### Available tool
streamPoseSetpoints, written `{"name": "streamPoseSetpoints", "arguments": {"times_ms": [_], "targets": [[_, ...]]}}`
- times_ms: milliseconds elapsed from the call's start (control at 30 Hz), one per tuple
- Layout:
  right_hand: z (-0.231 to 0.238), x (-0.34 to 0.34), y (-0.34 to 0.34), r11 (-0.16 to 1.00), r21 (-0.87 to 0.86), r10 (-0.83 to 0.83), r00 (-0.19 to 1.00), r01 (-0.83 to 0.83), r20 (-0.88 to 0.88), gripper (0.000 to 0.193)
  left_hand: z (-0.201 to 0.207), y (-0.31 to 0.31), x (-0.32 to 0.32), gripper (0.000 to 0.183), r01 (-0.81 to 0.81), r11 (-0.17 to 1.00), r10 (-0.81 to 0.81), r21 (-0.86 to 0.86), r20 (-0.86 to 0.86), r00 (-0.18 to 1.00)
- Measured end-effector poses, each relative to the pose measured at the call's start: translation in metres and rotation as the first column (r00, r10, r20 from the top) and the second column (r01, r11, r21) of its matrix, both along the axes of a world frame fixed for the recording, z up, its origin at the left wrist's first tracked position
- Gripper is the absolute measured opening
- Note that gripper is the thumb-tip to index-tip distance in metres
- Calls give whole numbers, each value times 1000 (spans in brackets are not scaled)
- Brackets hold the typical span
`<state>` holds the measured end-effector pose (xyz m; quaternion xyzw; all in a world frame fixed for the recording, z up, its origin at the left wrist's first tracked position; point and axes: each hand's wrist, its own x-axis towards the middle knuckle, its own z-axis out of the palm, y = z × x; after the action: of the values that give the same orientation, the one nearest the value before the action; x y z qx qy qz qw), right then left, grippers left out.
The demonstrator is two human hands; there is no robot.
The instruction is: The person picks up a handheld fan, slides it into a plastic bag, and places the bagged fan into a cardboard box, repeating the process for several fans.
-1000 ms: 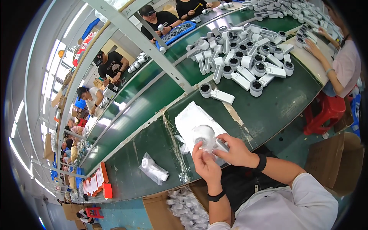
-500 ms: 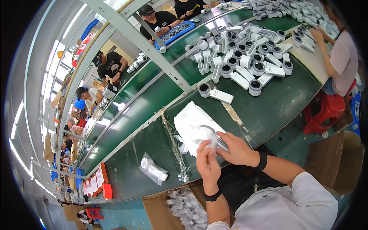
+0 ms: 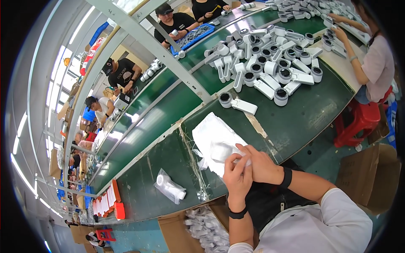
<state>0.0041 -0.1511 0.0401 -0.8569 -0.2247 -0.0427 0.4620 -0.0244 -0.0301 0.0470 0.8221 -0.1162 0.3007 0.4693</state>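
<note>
Device [image 3: 221,150], white, in a cloudy see-through bag: right at the fingertips, round head pointing away from the person, near end hidden under the fingers. Left hand [image 3: 238,177] and right hand [image 3: 265,166] close together, nearly touching, fingers of both clenched on the near end of it; can't tell exactly which finger grips bag and which grips the hard part. White sheets [image 3: 209,128] lie flat under and just beyond the fingers, on the green tabletop [image 3: 303,114].

Left of the fingers, well apart: bagged unit [image 3: 170,187], lying on its side. Beyond the fingers: loose unit [image 3: 243,106], unbagged, round head to the left, handle to the right. Further out past that, big pile [image 3: 270,63] of same units, white and grey, many dark round faces showing. Below the fingers, under the tabletop edge: carton [image 3: 177,234] with bagged pieces [image 3: 205,230] inside. Right of the fingers, lower down: red stool [image 3: 358,124], brown box [image 3: 365,177]. Co-worker [image 3: 373,63] far right, beyond the stool, arms over more units.
</note>
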Motion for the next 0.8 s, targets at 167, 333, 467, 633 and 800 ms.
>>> {"name": "streamPoseSetpoints", "arguments": {"times_ms": [167,333,467,633,800], "targets": [[-14,16,-7,938,346,44,983,20,-177,51,3,10,-11,24,152,988,-150,32,-61,987],[-21,21,3,594,788,295,867,163,-402,33,-37,18,-15,32,110,807,-175,-581,-58,983],[-14,9,11,586,805,272,912,96,-306,31,-44,8,-12,39,-74,668,-240,-740,-308,920],[-6,3,14,843,509,-139,985,170,-100,22,-39,8,-17,42,-43,381,-508,-923,-248,825],[-12,0,6,946,312,-113,991,86,71,15,-37,36,-27,45,-87,105,-593,-991,-133,794]]}}
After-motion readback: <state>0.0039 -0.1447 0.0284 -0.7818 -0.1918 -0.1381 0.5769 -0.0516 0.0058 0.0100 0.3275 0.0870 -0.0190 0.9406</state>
